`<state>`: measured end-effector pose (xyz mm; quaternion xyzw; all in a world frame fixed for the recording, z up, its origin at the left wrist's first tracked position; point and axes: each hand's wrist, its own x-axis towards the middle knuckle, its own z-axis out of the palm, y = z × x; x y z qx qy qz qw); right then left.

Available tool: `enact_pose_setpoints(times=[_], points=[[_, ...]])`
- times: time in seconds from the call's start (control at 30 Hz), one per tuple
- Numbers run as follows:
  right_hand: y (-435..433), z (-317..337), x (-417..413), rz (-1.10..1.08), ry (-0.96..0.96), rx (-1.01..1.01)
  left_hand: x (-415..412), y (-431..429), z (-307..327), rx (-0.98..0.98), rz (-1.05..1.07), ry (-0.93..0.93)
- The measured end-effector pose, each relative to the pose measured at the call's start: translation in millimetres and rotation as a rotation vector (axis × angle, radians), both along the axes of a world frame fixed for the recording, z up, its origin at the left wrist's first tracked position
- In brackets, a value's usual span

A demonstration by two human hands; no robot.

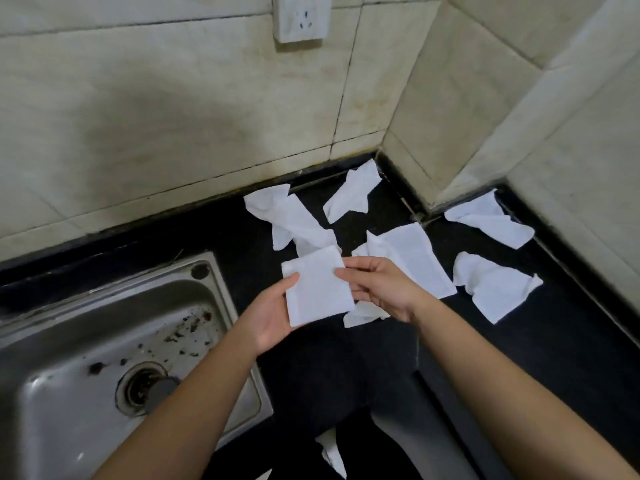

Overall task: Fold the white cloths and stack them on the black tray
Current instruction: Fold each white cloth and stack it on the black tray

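Observation:
I hold a folded white cloth [317,287], a neat square, above the black counter [554,341]. My left hand [273,315] supports it from below with the thumb on its left edge. My right hand [377,287] pinches its right edge with the fingertips. Several unfolded white cloths lie crumpled on the counter: one behind the held cloth [291,216], one near the wall [353,192], one flatter piece [412,258] behind my right hand, one at the far right [488,218] and one at the right [491,289]. I cannot make out a black tray against the dark counter.
A steel sink [86,358] with a drain plug [156,393] sits at the left, its rim close to my left forearm. Tiled walls form a corner behind the cloths, with a socket [301,15] above. A small white scrap [332,452] lies low by the counter's front.

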<state>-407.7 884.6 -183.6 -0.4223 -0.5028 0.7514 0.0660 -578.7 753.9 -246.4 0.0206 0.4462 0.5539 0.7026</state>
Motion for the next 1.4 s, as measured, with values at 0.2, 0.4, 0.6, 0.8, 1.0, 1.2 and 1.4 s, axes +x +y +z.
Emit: enact_pose_setpoints(times=[0.2, 0.4, 0.6, 0.8, 1.0, 1.2, 1.4], points=[[-16.8, -10.5, 83.1, -0.289, -0.039, -0.032, 44.1, 27.3, 5.5, 0.011, -0.126, 0.154], [-41.2, -0.4, 172.5, -0.496, 0.031, -0.078, 115.4, 48.0, 33.5, 0.065, -0.354, 0.257], [-99.1, 29.2, 290.1, -0.630, 0.100, 0.015, 231.2, 46.3, 73.8, 0.193, -0.617, 0.403], [-214.8, 38.5, 445.3, -0.950, 0.111, 0.120, 401.7, -9.3, 96.2, 0.268, -0.862, 0.485], [-372.2, 45.3, 613.2, -1.250, 0.019, 0.251, 606.1, -99.2, 112.6, 0.371, -1.177, 0.500], [-516.3, 46.4, 732.2, -1.512, -0.025, 0.290, 766.2, -201.8, 121.5, 0.430, -1.439, 0.458], [-594.5, 52.8, 811.0, -1.692, -0.047, 0.295, 874.5, -260.1, 125.4, 0.501, -1.574, 0.434]])
